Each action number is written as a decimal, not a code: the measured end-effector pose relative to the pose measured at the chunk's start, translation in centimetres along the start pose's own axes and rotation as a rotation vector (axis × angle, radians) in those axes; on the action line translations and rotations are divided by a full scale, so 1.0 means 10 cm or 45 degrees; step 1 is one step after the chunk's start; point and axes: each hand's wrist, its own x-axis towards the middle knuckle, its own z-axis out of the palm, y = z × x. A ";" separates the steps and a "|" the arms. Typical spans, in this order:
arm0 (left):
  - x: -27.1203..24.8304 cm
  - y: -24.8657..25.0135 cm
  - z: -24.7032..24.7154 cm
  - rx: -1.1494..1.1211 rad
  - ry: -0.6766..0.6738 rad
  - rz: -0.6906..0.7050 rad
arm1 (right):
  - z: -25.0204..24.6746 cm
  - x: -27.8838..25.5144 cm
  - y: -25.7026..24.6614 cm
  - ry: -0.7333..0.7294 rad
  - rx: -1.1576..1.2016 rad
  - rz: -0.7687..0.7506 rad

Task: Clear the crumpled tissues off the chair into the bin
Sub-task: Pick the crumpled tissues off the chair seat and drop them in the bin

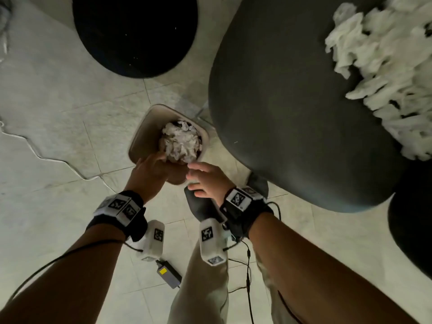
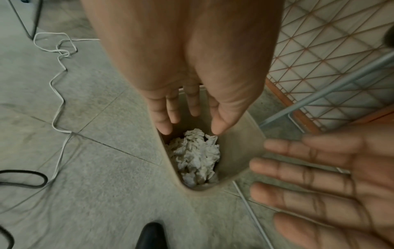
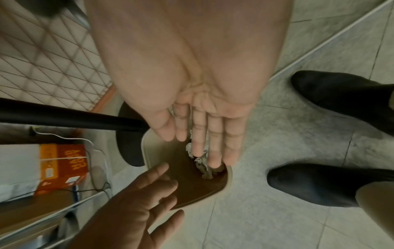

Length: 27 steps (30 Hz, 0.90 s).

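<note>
A beige bin (image 1: 140, 134) stands on the floor left of the dark grey chair seat (image 1: 292, 113). Crumpled white tissues (image 1: 181, 142) fill the bin, and a larger heap of tissues (image 1: 385, 78) lies on the chair's right side. My left hand (image 1: 161, 160) hovers at the bin's near rim with its fingers straight and empty; the left wrist view shows it (image 2: 190, 128) just above the binned tissues (image 2: 195, 156). Beside it, my right hand (image 1: 196, 176) is spread flat and empty too, fingers (image 3: 213, 151) pointing down over the bin (image 3: 149, 151).
A black round seat (image 1: 135, 33) stands behind the bin. A white cable (image 1: 46, 155) snakes over the tiled floor at left, and a power adapter (image 1: 168, 274) lies near my black shoes (image 3: 319, 185). An orange box (image 3: 64, 165) and a wire mesh panel (image 2: 330, 50) sit by the chair legs.
</note>
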 end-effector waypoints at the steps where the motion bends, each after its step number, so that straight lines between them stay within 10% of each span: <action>1: -0.13 0.04 -0.02 -0.034 0.024 0.001 | -0.02 -0.17 0.01 -0.012 -0.007 -0.020; 13: -1.47 1.23 -0.24 -0.266 0.009 0.356 | -0.68 -2.01 -0.22 0.287 0.176 -0.403; 27: -0.81 2.96 -0.50 0.118 -0.210 0.705 | -1.91 -2.26 -0.78 0.849 0.422 -0.754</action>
